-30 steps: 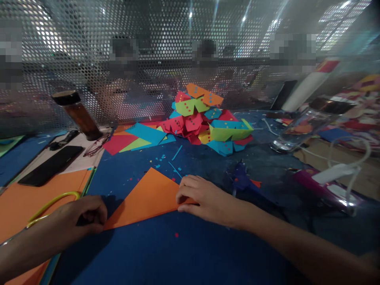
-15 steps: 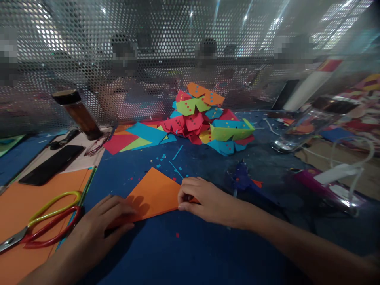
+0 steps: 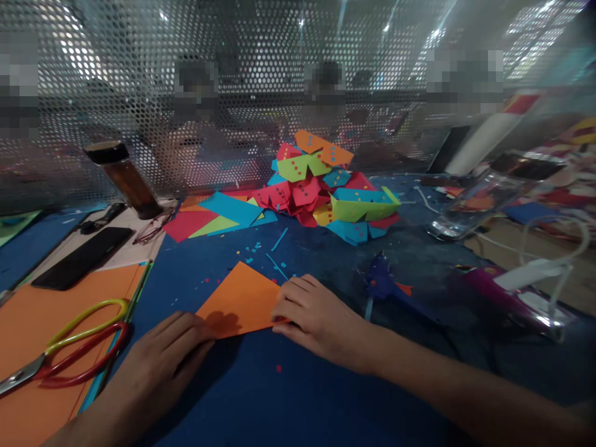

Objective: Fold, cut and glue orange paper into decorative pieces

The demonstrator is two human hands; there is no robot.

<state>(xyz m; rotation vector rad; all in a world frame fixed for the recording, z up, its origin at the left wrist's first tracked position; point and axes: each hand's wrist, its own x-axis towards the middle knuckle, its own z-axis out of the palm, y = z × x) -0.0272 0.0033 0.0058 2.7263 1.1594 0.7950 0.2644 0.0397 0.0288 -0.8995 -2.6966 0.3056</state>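
An orange sheet of paper (image 3: 242, 298), folded into a triangle with its point away from me, lies on the blue table (image 3: 261, 397). My left hand (image 3: 172, 354) pinches its left corner between thumb and fingers. At the right corner, my right hand (image 3: 307, 310) grips the paper, its fingertips curled over the edge. Both hands hide the corners they hold. Beyond the paper, small blue scraps (image 3: 254, 251) and thin strips are scattered. Left of my left hand, scissors (image 3: 84, 341) with a yellow and a red handle rest on a stack of orange paper (image 3: 28, 323).
A heap of folded colourful paper pieces (image 3: 307, 192) stands at the back, beside flat coloured sheets (image 3: 228, 211). To the right are a blue glue gun (image 3: 384, 279), a purple object (image 3: 503, 292) and a clear bottle (image 3: 484, 198). A phone (image 3: 84, 257) and a brown bottle (image 3: 128, 180) stay left.
My left fingers have closed onto the left corner, the thumb moving up to the paper. My right hand has shifted slightly left along its corner.
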